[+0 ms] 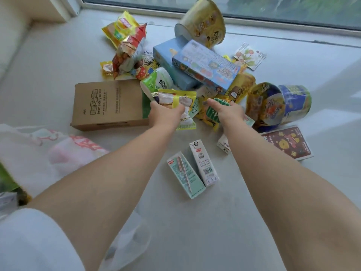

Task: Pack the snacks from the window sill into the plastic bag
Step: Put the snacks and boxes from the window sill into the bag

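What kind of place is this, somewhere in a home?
Probably a home: a wide indoor window sill under a window frame with greenery outside, strewn with instant noodle cups, milk cartons and a cardboard box.

Cut off at left edge — plastic bag (pixel 29 153), its opening unseen. Fingertips of right hand (pixel 228 112) buried among yellow packets (pixel 210 116) — grip unclear. Half-hidden under right forearm: small carton (pixel 222 144). Print on far wrappers too blurred to read.
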Motion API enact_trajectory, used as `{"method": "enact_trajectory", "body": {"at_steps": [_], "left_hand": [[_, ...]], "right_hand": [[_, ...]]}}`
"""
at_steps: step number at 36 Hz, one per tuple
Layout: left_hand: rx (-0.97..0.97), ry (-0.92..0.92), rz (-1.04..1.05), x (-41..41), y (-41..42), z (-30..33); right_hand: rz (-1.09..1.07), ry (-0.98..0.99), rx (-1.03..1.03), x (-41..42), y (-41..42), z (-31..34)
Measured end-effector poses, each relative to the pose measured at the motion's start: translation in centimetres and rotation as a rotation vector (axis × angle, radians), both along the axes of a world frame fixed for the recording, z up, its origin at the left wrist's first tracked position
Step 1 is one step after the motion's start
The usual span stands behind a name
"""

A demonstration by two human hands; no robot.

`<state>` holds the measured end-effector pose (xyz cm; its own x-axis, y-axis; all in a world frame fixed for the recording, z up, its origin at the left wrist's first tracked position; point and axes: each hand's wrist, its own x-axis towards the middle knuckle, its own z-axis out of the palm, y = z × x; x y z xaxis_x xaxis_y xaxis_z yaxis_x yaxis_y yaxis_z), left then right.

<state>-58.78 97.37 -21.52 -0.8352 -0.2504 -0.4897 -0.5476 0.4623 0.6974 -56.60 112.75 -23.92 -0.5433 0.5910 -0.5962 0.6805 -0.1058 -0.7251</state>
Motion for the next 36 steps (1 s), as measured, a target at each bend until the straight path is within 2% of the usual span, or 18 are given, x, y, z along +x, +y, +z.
{"method": "enact_trajectory", "body": {"at_steps": [7,16,27,33,36], "left_hand": [[-0.088,-0.015,-0.032,-1.9,1.1,-2.8],[-0.114,-0.015,-0.032,-1.7,0.9,-2.9],[-0.040,-0.024,0.023,3.5,-2.8,0.8],[0.026,0.006,0.086,7.5,-5.0,4.1],[0.066,0.077,0.103,9.5,-6.2,6.5]], "right_hand": [[0.107,-0.028,-0.022,-2.4,0.8,-2.5],[0.080,0.062,-0.062,-2.0,0.6,-2.8],[0.153,0.000,-0.029,7.0,-1.5,0.7],[0.111,0.087,-0.110,10.9,-2.9,5.4],[0.171,0.173,-0.087,12.8,-4.3,8.4]]}}
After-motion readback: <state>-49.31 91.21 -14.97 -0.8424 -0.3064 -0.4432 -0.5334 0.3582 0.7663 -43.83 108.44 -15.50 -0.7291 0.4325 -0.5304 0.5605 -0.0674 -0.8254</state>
